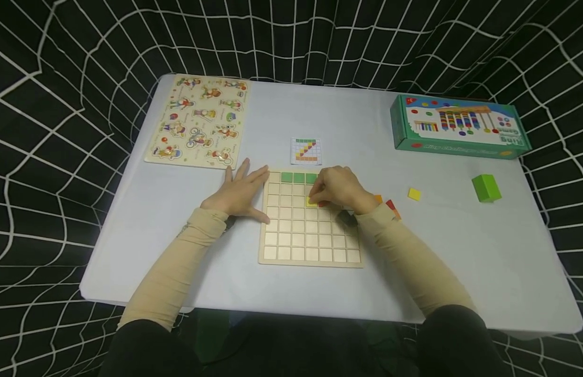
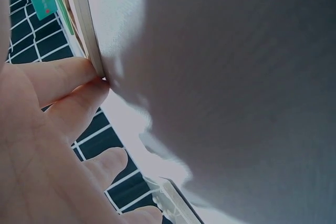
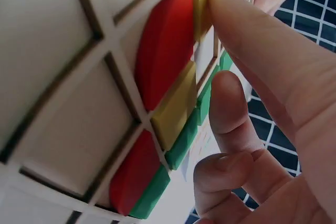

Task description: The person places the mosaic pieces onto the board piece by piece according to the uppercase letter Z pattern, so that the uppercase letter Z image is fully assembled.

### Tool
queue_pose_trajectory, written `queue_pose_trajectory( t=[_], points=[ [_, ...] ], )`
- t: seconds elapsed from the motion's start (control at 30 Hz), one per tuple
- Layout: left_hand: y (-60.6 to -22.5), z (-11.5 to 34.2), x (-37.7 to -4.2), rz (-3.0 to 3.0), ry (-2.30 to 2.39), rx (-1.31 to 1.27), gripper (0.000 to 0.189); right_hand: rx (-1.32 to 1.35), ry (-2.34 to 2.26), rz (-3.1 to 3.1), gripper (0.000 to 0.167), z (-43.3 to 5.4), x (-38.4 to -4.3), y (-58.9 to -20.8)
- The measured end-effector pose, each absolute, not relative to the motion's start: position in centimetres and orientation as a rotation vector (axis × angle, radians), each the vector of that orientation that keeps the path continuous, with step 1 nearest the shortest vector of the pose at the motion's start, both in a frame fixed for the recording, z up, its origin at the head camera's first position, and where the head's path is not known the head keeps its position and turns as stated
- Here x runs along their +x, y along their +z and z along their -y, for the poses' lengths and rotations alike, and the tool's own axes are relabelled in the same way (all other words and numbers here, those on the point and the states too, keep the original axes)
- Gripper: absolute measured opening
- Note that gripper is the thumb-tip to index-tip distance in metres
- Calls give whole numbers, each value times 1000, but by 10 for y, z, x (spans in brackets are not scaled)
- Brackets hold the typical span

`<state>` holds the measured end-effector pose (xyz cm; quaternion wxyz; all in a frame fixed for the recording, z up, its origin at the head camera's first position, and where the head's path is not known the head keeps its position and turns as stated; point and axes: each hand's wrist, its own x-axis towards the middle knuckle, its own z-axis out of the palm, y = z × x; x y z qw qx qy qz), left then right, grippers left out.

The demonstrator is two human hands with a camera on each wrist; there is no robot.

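Observation:
A wooden grid board (image 1: pixel 291 241) lies at mid table. Green tiles (image 1: pixel 298 178) line its top row, partly covered by my right hand (image 1: pixel 340 186). Its thumb and fingertips come together at a yellow square tile (image 1: pixel 311 202) in the grid. Up close in the right wrist view, a fingertip sits on that yellow tile (image 3: pixel 202 11), beside a red tile (image 3: pixel 167 45). Another yellow tile (image 3: pixel 174 108) and a second red tile (image 3: pixel 137 169) border the green ones. My left hand (image 1: pixel 239 193) has its fingers spread, the thumb touching the board's left edge.
A small pattern card (image 1: pixel 306 152) lies behind the board. Back left is a picture puzzle board (image 1: pixel 201 120); back right, a green toy box (image 1: pixel 461 125). A green block (image 1: pixel 486 188) and a loose yellow tile (image 1: pixel 414 194) lie right; red and orange tiles (image 1: pixel 392 208) show beside my right wrist.

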<state>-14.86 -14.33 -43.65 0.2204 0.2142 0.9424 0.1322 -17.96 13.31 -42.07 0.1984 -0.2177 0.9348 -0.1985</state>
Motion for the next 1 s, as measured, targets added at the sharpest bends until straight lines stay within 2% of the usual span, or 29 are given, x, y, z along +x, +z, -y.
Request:
queue_pose_trajectory(
  t=[0.27,0.43,0.67,1.0],
  points=[
    [-438,142,-149,-2602,374,596,126,-622,-562,-2667,17,-151,-177,-421],
    [-437,142,-149,-2599,377,606,126,-526,-591,-2670,25,-175,-178,-417],
    [-438,144,-149,-2600,385,612,125,-382,-595,-2716,28,-213,-177,-409],
    [-436,144,-149,-2598,387,614,125,-161,-566,-2677,38,-259,-163,-408]
  ],
)
